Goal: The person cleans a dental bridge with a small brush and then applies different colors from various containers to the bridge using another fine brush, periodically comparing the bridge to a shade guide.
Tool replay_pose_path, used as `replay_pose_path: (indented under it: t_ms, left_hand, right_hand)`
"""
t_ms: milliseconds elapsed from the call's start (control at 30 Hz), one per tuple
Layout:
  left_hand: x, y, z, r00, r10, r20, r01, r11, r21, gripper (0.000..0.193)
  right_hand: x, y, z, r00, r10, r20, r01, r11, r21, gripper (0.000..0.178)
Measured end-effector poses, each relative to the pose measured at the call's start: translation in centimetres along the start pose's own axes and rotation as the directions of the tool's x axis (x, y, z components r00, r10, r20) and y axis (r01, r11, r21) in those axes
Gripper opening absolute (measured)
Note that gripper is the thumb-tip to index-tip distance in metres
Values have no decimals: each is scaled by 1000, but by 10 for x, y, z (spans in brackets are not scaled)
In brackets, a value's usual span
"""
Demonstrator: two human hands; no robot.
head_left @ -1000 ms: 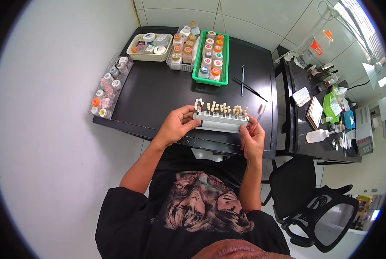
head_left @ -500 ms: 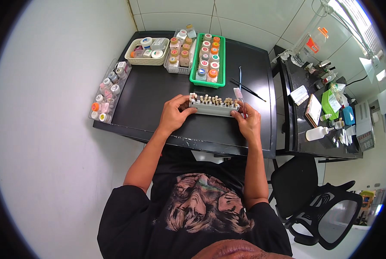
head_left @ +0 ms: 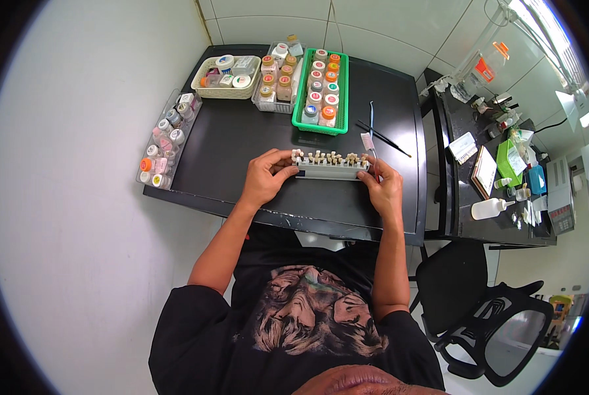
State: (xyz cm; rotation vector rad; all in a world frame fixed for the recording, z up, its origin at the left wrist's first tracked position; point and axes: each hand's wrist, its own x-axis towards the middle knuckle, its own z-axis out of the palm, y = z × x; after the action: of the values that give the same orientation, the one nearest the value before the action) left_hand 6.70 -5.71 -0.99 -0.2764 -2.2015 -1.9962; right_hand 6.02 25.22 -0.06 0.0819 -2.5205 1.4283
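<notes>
A long grey holder (head_left: 329,170) with a row of small tooth-coloured tabs standing in it lies on the black table (head_left: 242,141). My left hand (head_left: 266,176) grips its left end. My right hand (head_left: 384,186) grips its right end and also pinches a pale toothbrush (head_left: 368,143) whose head points away from me. Both forearms come up from the lower edge of the view.
At the back stand a green basket (head_left: 340,99) of small jars, a clear tray (head_left: 276,104) of jars and a cream basket (head_left: 205,89). A clear tray (head_left: 153,179) of jars runs along the left edge. Thin tools (head_left: 380,133) lie right. A cluttered side table (head_left: 498,164) and a black chair (head_left: 479,309) are right.
The holder has moved away from me and down toward the table, both hands going with it; it now rests on or just above the tabletop.
</notes>
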Motion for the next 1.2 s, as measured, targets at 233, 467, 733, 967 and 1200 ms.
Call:
replay_pose_path:
  t_ms: [233,467,733,967,1200]
  left_hand:
    - [-6,5,-1,999,40,-13,-40,998,44,27]
    - [-10,5,1,998,67,-11,-66,993,94,18]
    - [-9,8,2,998,8,-68,-3,998,70,10]
    - [-4,-8,-13,947,-19,-320,-62,969,-239,9]
    - [-37,6,-46,988,-38,-152,52,995,88,7]
  right_hand:
    - [-1,-13,-1,999,43,26,-42,997,-60,42]
    - [-5,-22,1,999,40,6,-40,998,-46,45]
    - [-7,-16,3,1000,30,-8,-31,998,-52,48]
    - [-10,-10,-3,999,34,23,-34,999,-9,46]
    - [-51,-33,-36,975,114,-188,-57,957,284,38]
